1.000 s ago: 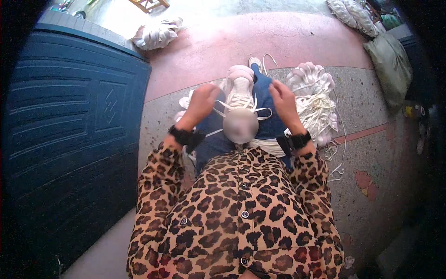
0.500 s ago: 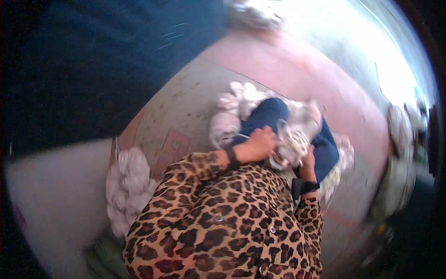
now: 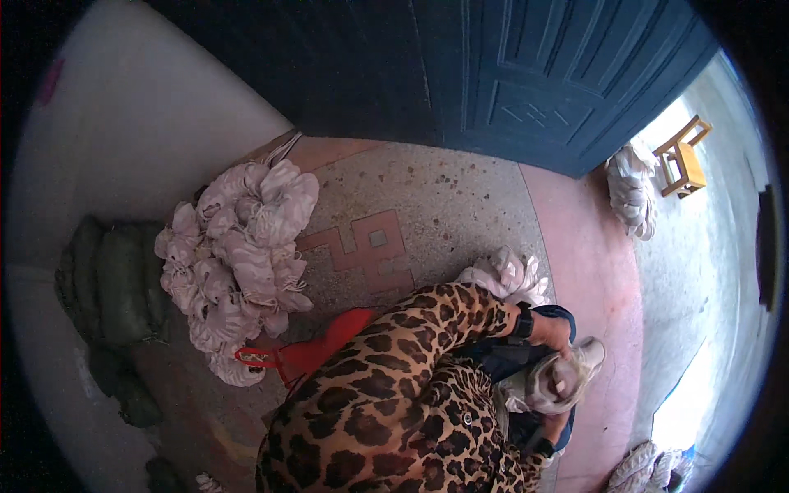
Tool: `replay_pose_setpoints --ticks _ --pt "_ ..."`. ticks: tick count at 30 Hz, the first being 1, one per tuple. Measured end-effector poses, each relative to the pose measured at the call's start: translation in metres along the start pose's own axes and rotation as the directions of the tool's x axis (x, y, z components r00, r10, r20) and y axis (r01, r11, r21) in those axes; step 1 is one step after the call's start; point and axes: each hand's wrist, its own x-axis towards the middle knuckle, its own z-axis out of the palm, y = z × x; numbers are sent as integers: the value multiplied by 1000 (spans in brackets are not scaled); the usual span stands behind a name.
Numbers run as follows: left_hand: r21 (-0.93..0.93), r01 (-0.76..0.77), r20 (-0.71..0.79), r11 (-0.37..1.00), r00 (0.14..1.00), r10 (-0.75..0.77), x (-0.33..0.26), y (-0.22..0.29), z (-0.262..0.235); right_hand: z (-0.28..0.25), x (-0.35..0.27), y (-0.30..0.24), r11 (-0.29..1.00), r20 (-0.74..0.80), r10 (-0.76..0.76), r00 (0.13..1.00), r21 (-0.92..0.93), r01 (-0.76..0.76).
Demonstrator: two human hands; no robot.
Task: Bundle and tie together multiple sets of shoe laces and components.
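While seated on the floor (image 3: 427, 205), both hands closed on a pale sneaker (image 3: 567, 380) held over the lap: left hand (image 3: 552, 333) gripping its top, right hand (image 3: 559, 426) beneath. Bundled pale shoes (image 3: 238, 263) well apart, by the wall.

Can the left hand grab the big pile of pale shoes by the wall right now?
Probably not. The left hand is on the pale shoe in the lap, and the shoe pile lies well off across the speckled floor.

Single head view, looking steeply down, near lap, fisheye.
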Motion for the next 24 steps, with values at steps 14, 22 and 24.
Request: replay_pose_setpoints --ticks 14,22,24 --pt "-688 -391 -516 611 856 -32 -27 55 -173 151 -34 -165 848 384 -530 756 263 460" --pt "633 -306 -672 711 239 701 -285 -26 -290 52 -64 -174 847 256 -478 840 -117 518" --pt "645 -190 -710 740 210 672 -373 -4 -287 3 -75 -201 822 278 -521 807 -91 562"
